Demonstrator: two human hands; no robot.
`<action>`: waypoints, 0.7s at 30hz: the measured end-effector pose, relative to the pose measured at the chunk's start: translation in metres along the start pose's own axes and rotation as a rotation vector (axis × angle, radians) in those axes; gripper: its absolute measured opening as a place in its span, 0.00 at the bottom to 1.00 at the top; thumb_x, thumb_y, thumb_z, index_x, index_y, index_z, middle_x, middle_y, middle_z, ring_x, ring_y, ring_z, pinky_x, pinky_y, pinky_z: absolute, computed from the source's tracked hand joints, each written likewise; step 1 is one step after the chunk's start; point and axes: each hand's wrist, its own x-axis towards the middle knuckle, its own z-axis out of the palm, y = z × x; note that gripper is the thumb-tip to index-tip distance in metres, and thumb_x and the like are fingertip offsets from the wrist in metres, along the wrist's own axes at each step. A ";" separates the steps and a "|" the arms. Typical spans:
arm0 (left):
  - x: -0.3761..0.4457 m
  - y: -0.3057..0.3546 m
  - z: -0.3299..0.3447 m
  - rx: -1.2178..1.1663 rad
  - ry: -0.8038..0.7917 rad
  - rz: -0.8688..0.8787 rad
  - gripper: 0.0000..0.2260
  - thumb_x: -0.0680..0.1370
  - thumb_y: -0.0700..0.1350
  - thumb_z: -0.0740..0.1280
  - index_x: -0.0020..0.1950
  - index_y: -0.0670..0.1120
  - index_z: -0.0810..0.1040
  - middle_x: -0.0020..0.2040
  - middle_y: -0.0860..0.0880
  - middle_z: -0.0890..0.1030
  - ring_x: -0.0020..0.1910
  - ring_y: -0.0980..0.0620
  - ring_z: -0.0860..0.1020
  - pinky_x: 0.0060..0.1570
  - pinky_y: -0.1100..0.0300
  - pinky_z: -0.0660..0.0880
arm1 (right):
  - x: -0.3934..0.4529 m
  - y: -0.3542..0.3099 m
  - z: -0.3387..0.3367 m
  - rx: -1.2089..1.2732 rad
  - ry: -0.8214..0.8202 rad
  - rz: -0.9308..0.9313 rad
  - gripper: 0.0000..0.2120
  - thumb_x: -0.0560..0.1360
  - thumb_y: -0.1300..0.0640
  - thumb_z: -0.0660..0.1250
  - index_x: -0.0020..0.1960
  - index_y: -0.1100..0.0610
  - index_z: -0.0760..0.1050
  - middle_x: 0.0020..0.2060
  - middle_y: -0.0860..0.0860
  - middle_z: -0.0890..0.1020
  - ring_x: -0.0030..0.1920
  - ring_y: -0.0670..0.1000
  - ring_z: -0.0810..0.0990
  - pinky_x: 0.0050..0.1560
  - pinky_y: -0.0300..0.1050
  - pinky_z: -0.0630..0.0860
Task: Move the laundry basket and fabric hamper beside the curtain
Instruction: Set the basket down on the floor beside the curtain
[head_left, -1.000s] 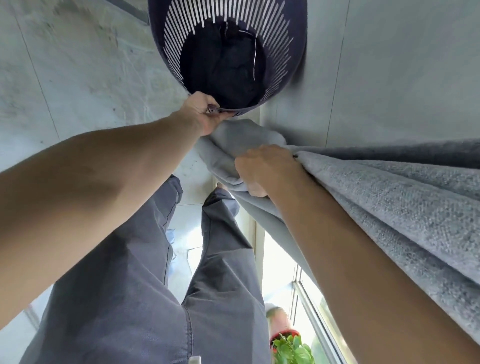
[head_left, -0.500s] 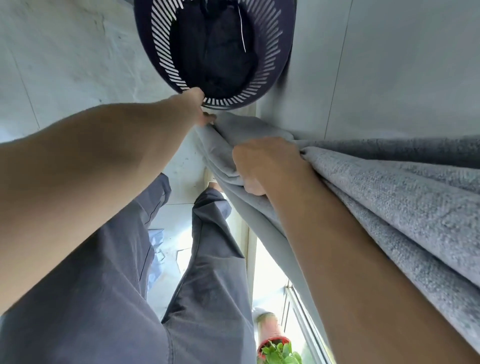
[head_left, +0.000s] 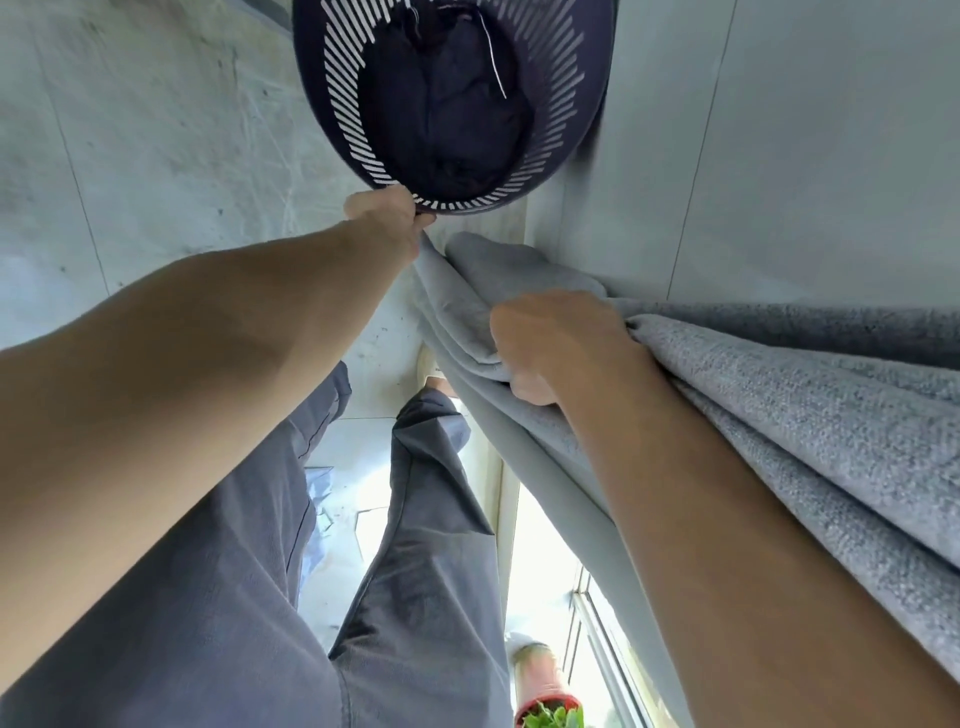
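Note:
A dark navy slotted laundry basket (head_left: 337, 78) with dark clothes inside stands on the pale floor at the top of the view, against the wall corner. My left hand (head_left: 387, 215) grips its near rim. My right hand (head_left: 556, 345) is closed on a bunched fold of the grey curtain (head_left: 779, 415), holding it away from the basket. The curtain hangs from the right and its hem lies on the floor just below the basket. No fabric hamper is in view.
A grey wall (head_left: 779, 145) runs along the right of the basket. My legs in grey trousers (head_left: 415, 571) fill the lower middle. A potted green plant (head_left: 550, 712) stands by the bright window track (head_left: 587, 613) at the bottom.
The basket has slid farther away toward the wall corner, with my left hand still on its rim. My right hand keeps its hold on the curtain.

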 end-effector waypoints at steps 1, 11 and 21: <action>0.004 0.003 0.001 -0.003 0.039 -0.022 0.07 0.81 0.35 0.59 0.56 0.39 0.74 0.59 0.42 0.83 0.50 0.49 0.85 0.39 0.60 0.83 | 0.001 0.001 -0.003 0.026 -0.030 0.001 0.17 0.78 0.59 0.63 0.32 0.54 0.63 0.28 0.48 0.69 0.27 0.48 0.66 0.25 0.43 0.59; -0.031 0.028 -0.058 0.385 -0.131 -0.096 0.11 0.84 0.39 0.59 0.64 0.41 0.75 0.56 0.45 0.82 0.49 0.49 0.84 0.41 0.56 0.82 | -0.002 -0.002 -0.011 -0.067 0.058 0.077 0.08 0.75 0.58 0.67 0.41 0.54 0.69 0.32 0.47 0.68 0.39 0.54 0.72 0.41 0.50 0.69; -0.080 0.025 -0.185 0.413 -0.037 -0.125 0.12 0.84 0.40 0.59 0.66 0.39 0.75 0.62 0.41 0.81 0.58 0.45 0.81 0.52 0.55 0.77 | -0.015 -0.023 0.006 -0.173 0.167 0.091 0.12 0.77 0.61 0.63 0.60 0.55 0.75 0.56 0.55 0.81 0.57 0.59 0.79 0.45 0.48 0.67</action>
